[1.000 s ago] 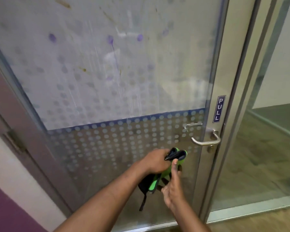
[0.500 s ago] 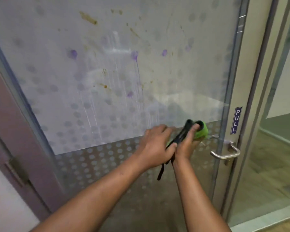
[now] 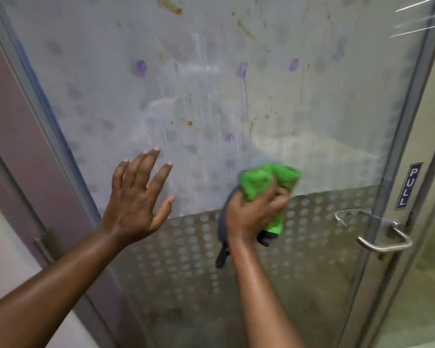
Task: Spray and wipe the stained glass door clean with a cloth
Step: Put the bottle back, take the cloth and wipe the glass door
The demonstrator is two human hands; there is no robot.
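Head view: right hand grips the bunched green cloth against the stained glass door, left of the handle; left hand spreads flat, fingers straight, by the glass

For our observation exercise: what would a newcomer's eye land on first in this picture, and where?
The bright green cloth stands out first, bunched in the right hand against the glass door just above its dotted lower band. Higher on the pane sit purple blotches and brown smears, with pale drip streaks below them. The left hand is spread open left of the cloth.
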